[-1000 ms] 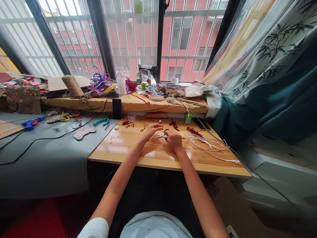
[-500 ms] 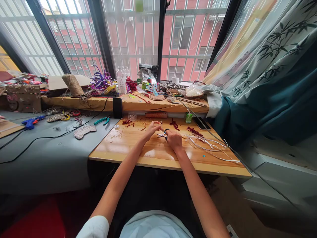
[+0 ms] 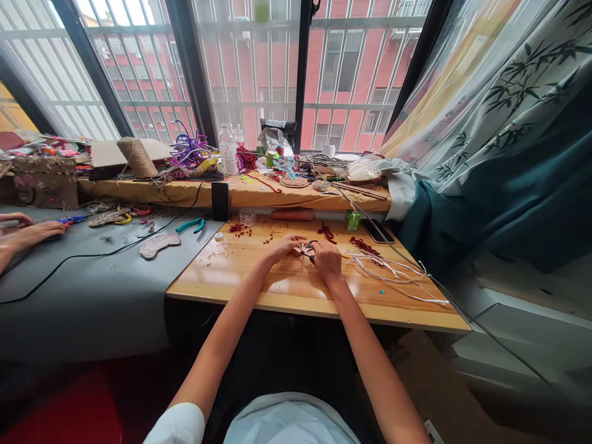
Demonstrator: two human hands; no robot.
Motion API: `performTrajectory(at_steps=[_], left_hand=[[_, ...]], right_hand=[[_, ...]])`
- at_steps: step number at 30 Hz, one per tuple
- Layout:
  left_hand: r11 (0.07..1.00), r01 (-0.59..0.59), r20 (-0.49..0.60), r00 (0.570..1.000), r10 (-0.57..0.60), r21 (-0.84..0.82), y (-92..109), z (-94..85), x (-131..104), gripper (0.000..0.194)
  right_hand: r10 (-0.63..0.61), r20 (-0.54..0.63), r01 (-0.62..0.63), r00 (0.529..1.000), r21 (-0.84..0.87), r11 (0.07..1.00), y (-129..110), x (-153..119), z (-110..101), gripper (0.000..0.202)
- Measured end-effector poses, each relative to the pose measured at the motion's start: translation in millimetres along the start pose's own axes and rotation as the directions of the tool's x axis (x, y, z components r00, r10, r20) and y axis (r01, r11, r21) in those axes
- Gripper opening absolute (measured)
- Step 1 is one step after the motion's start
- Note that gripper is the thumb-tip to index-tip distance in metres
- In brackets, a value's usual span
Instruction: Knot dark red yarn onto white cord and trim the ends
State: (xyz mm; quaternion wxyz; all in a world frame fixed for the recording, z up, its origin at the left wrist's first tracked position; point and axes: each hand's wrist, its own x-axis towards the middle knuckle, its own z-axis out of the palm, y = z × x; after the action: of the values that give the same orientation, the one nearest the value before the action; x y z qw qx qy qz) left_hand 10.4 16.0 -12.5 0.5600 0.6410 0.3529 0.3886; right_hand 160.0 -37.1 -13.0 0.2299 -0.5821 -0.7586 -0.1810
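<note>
Above the wooden board (image 3: 231, 277), my right hand (image 3: 327, 259) is closed around the handles of a small pair of scissors (image 3: 312, 244) with dark and teal grips. The scissors point left, toward my left hand (image 3: 283, 248). My left fingers pinch a small piece with white strands and a dark red centre (image 3: 303, 250); its exact kind is too small to make out. The blades lie at this piece, and whether they touch it I cannot tell. White cords (image 3: 398, 277) and dark red chenille pieces (image 3: 365, 245) lie to the right of my right hand.
Left, another person's hand (image 3: 37, 234) rests by a blue glue gun (image 3: 71, 219). Teal pliers (image 3: 190, 226) and a flat cut-out (image 3: 160, 245) lie on the grey table. Behind are a clear cup (image 3: 247, 216), a green box (image 3: 352, 219), a phone (image 3: 377, 230) and a cluttered ledge (image 3: 259, 196).
My left hand has lowered and turned over, bringing the white-stranded piece down to the scissors. My right hand has hardly moved. Another person's hand has come in at the left, over the glue gun.
</note>
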Motion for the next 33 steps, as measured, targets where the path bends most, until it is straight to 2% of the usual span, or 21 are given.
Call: performTrajectory(at_steps=[3, 6, 12, 18, 25, 28, 33], left_hand=[[0.998, -0.009, 0.063, 0.998, 0.004, 0.067, 5.0, -0.3, -3.3, 0.026], [0.989, -0.049, 0.072, 0.997, 0.040, 0.137, 10.9, 0.7, -7.2, 0.027], [0.952, -0.130, 0.011, 0.991, 0.133, 0.278, 16.9, 5.0, -9.3, 0.026], [0.888, -0.195, -0.061, 0.968, 0.242, 0.416, 15.8, 4.6, -8.6, 0.018], [0.814, -0.253, -0.062, 0.941, 0.332, 0.524, 8.3, 6.8, -6.1, 0.021], [0.781, -0.261, -0.063, 0.932, 0.357, 0.567, 5.3, 6.6, -4.6, 0.016], [0.749, -0.264, -0.061, 0.925, 0.376, 0.607, 2.0, 3.9, -2.5, 0.014]], right_hand=[[0.013, -0.011, -0.013, 1.000, 0.008, 1.000, 0.1, -0.1, 1.5, 0.018], [0.035, -0.022, -0.035, 0.999, 0.020, 0.999, 0.3, -0.4, 2.7, 0.018], [0.096, -0.025, -0.095, 0.995, 0.040, 0.995, -0.8, -1.0, 1.8, 0.025], [0.149, 0.017, -0.150, 0.989, 0.056, 0.987, -5.2, -0.3, 1.2, 0.024], [0.122, 0.124, -0.134, 0.985, 0.097, 0.986, 1.8, -0.8, -1.1, 0.021], [0.099, 0.167, -0.120, 0.981, 0.118, 0.986, 4.1, -1.4, 0.7, 0.022], [0.086, 0.164, -0.111, 0.983, 0.148, 0.983, 3.8, -1.9, 4.2, 0.027]])
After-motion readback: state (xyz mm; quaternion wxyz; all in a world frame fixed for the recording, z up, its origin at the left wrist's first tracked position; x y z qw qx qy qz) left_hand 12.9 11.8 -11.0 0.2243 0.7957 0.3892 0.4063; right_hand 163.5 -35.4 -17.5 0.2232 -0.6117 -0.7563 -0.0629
